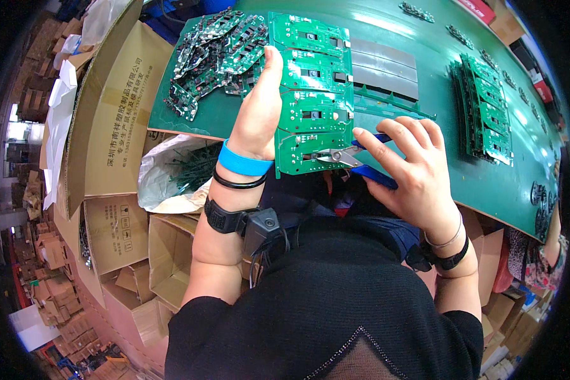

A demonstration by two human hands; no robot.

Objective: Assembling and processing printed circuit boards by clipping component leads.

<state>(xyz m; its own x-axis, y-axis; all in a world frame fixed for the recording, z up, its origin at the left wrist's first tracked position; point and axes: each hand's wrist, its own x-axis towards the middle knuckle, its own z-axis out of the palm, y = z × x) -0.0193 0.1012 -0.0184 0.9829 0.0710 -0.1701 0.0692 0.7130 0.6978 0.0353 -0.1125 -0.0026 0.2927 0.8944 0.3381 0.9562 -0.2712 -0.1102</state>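
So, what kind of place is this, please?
Probably an electronics assembly workshop. The left hand holds a green circuit board panel, the right hand works cutters on it, and loose boards lie heaped on the green table.

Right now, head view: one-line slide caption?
Left hand steadies a green circuit board panel while right hand applies blue-handled cutters to its lower edge, above a green table.
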